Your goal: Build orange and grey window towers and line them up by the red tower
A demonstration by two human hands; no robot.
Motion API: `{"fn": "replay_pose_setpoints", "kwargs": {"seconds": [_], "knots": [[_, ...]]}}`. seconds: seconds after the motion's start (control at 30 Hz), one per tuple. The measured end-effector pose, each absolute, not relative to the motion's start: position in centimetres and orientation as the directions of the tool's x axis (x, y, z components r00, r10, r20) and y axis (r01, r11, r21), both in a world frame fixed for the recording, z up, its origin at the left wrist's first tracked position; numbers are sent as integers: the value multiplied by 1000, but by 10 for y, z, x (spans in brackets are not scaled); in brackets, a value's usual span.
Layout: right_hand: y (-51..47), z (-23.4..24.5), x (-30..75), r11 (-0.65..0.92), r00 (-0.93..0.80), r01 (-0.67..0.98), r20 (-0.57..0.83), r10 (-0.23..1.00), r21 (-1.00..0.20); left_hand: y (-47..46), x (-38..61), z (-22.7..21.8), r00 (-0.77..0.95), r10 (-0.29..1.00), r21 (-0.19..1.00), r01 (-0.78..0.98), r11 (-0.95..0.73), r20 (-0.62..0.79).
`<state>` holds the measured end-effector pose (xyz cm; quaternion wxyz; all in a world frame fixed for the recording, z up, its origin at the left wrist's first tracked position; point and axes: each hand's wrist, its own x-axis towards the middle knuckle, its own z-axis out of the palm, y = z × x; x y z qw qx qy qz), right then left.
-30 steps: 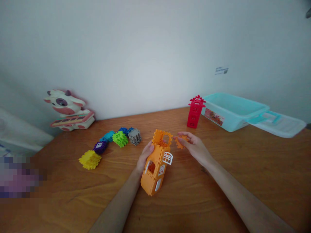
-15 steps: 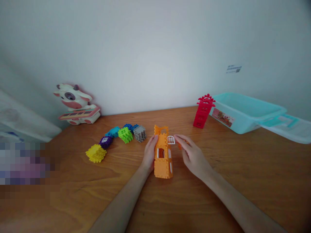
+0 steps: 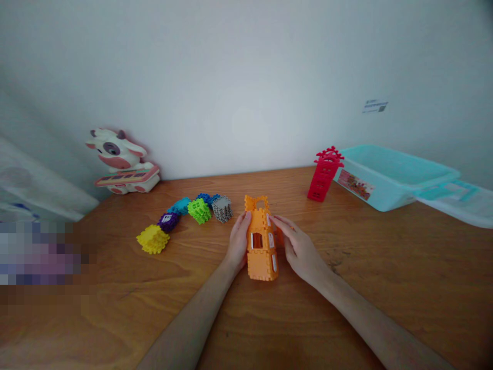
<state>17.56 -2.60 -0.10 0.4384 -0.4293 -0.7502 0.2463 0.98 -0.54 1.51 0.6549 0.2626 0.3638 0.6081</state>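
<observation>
The left hand (image 3: 238,241) grasps the far-left side of an orange tower (image 3: 265,241), which stands between the two hands with its crenellated top open. The right hand (image 3: 302,252) meets the tower's right face: its index fingertip (image 3: 272,218) lies at the upper white window (image 3: 268,220), while its curled fingers appear to keep hold of a loose orange panel (image 3: 280,237), mostly hidden beneath them. Contact at the window is judged to be a light push. It is best made flat and close to the frame, with the left hand bracing directly opposite, since interlocked edges may spring apart under a sideways load. The panel is better kept clear of the tower's face during this push.

Left of the grip and a little beyond it, sorted stacks form an arc: grey pieces (image 3: 222,209), green pieces (image 3: 199,210), dark blue pieces (image 3: 204,197), light blue pieces (image 3: 181,206), purple pieces (image 3: 168,221) and yellow pieces (image 3: 153,239).

Beyond the grip to the right stands a red tower (image 3: 323,177), just beside a turquoise tub (image 3: 389,198). The tub is uncovered, its lid (image 3: 462,203) lying at its right end; its inner wall shows, but its contents cannot be told.
</observation>
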Motion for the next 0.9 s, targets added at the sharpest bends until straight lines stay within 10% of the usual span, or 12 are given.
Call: {"fn": "replay_pose_setpoints", "kwargs": {"seconds": [0.17,0.5,0.9], "knots": [[-22,10,170,183,-148,174,158,976,-968,-4,12,11,-52,991,806,-588,68,-122],[-19,9,174,-218,-316,-244,-135,939,-945,-1,15,14,56,997,729,-680,77,-53],[-17,6,177,-254,-348,-314,-138,927,-915,1,12,7,39,999,760,-649,32,-8]]}}
